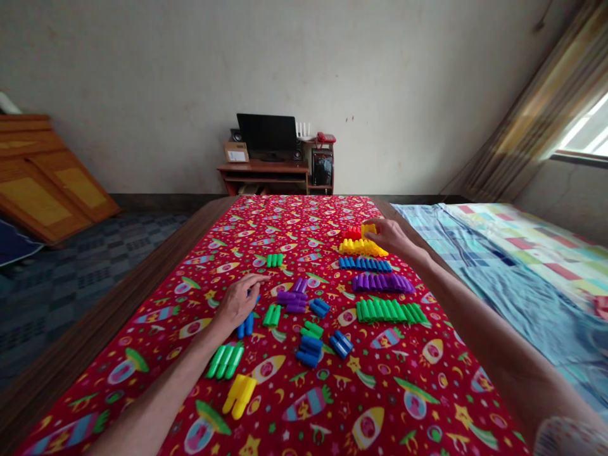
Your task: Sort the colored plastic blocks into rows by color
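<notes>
Plastic building pieces lie on a table under a red rocket-print cloth (294, 405). My right hand (390, 235) reaches far forward, fingers pinched on a yellow piece (368, 228) at the yellow row (361, 248), beside a red group (352, 233). Sorted rows lie nearer me: blue (365, 264), purple (382, 282), green (390, 311). My left hand (238, 300) rests on the cloth, fingers curled over a blue piece (246, 325). Loose green (225, 361), yellow (240, 394), blue (310, 350) and purple (292, 297) pieces are scattered between my arms.
A bed with a patchwork cover (513, 253) adjoins the table's right side. A desk with a monitor (267, 134) stands at the far wall. A wooden panel (47, 183) leans at left. The curtain (536, 107) hangs by a window.
</notes>
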Demonstrator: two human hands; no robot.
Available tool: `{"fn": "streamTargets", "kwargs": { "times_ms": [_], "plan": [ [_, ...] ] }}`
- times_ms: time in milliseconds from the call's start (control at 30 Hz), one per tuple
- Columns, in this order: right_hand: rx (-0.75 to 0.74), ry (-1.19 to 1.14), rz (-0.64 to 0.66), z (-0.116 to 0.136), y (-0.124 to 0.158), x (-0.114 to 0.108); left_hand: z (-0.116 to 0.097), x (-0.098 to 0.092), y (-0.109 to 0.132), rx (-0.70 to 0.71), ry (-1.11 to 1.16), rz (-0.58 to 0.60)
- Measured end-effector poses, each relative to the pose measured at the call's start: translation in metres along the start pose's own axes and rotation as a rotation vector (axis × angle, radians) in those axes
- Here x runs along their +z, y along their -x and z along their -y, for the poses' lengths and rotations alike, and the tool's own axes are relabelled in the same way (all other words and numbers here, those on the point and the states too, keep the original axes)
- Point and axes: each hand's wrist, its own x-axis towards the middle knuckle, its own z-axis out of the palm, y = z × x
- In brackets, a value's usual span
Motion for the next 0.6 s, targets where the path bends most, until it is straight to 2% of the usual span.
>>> {"fn": "streamTargets", "kwargs": {
  "times_ms": [233,400,600],
  "plan": [
    [0.021,0.126,0.139,0.007,-0.024,0.019,-0.002,-0.001,0.0,-0.016,0.01,0.008],
    [0.071,0.0,0.279,0.004,-0.035,0.022,-0.002,-0.001,0.0,0.002,0.007,0.004],
    [0.068,-0.051,0.319,-0.001,-0.039,0.026,0.0,0.0,0.0,0.003,0.011,0.001]
  ]
}}
